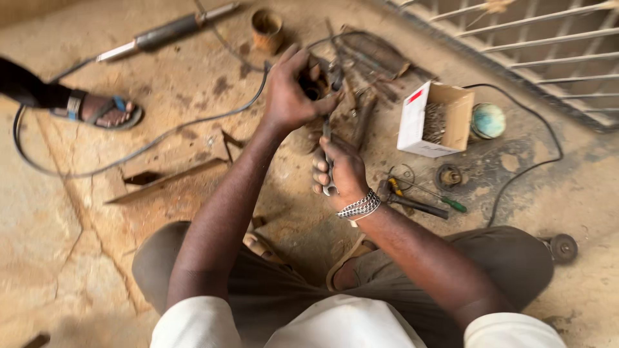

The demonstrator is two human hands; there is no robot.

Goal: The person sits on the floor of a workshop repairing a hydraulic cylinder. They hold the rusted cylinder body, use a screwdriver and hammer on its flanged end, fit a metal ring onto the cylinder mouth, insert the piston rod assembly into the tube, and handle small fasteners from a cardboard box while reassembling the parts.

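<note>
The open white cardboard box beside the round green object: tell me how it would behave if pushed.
The open white cardboard box would probably slide rather than roll, since it rests on a flat side. It seems fairly heavy for its size, judging by the metal pieces packed inside. Those could spill out, as its open mouth faces sideways towards the round green object.

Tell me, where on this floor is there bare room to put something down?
Bare floor lies left of the metal strip, below the sandalled foot. More lies right of the cardboard box, past the cable. Around both hands, tools crowd the ground.
</note>
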